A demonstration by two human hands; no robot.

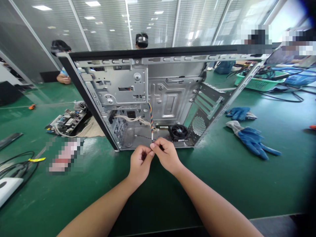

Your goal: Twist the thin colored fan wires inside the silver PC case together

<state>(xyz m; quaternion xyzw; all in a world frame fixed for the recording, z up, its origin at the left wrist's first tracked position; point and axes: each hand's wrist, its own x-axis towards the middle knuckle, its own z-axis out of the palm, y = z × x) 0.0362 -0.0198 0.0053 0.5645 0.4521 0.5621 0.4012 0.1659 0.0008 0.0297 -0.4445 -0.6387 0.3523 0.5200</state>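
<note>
An open metal computer case stands on the green table. From its drive bay hangs a bundle of coloured wires, running down to my fingertips. My left hand and my right hand meet in front of the case's lower edge, thumbs and forefingers pinched together. The right fingers close at the lower end of the coloured wires. What lies between the left fingertips is too small to make out. Behind the right hand, a black fan sits inside the case. Pale twisted wires cross the case's lower left.
Blue gloves lie to the right, with a green basket of cables behind them. A circuit board and black cables are on the left. People sit beyond the case, one with a hand showing.
</note>
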